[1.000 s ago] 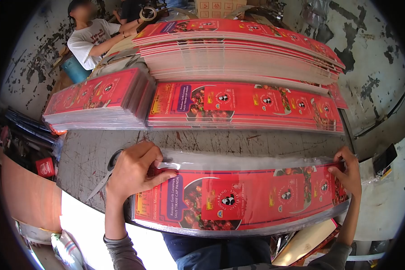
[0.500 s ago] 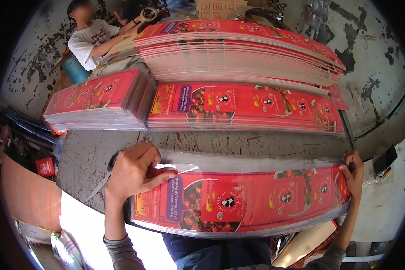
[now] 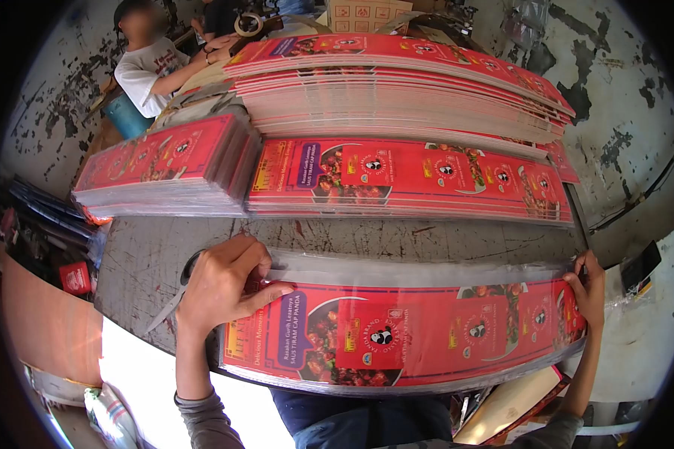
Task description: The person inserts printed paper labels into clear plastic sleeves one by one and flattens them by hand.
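Observation:
A long red printed strip in a clear plastic sleeve [image 3: 427, 337] lies along the near edge of the table. My left hand [image 3: 228, 284] is closed at its upper left corner, the thumb lying on the sleeve and the fingers curled at its top edge. At the far right end, my right hand [image 3: 588, 288] grips the sleeve's edge between thumb and fingers. A clear band of plastic without print runs along the top of the sleeve. Scissors [image 3: 168, 308] lie just left of my left hand, which partly hides them.
Behind the bare scratched table top [image 3: 337, 236] lie a stack of sleeved strips [image 3: 412, 176], a shorter sleeved stack [image 3: 150, 161] at left and a tall stack of red strips [image 3: 397, 97]. A person [image 3: 146, 67] in a white shirt is at the back left, near a tape roll [image 3: 249, 24].
The bright glare on the plastic beside my left thumb has gone, and the film there looks flatter. Both hands stay almost in place on the sleeve.

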The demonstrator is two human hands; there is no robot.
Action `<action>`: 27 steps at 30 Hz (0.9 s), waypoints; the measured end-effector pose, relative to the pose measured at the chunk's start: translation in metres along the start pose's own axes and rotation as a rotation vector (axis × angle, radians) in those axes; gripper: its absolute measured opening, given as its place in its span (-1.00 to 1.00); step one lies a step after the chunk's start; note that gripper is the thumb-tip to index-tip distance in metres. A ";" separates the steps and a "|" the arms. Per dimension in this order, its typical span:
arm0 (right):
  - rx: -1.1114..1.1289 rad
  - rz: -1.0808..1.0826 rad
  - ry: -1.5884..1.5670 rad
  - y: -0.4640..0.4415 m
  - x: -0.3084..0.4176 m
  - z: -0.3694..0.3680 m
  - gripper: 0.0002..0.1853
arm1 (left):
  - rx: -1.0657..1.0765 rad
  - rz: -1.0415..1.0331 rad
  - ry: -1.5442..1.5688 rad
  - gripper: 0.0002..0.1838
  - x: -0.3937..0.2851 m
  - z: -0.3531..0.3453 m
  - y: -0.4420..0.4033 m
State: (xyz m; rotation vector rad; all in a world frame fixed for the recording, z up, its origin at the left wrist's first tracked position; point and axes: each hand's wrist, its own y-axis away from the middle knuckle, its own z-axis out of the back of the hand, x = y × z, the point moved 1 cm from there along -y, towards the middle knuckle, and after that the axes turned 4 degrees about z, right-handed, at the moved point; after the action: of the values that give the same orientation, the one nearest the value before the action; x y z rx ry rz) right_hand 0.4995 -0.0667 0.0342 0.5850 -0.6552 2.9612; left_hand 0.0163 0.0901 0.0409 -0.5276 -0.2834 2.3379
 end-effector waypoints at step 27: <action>-0.037 -0.065 -0.085 0.006 -0.036 0.012 -0.65 | -0.024 -0.017 0.097 -0.64 0.001 -0.002 0.001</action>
State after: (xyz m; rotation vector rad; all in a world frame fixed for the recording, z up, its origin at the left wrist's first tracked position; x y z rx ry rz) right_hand 0.5362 -0.0764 0.0282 0.7178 -0.6817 2.8712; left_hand 0.0155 0.0900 0.0388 -0.6461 -0.2701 2.2868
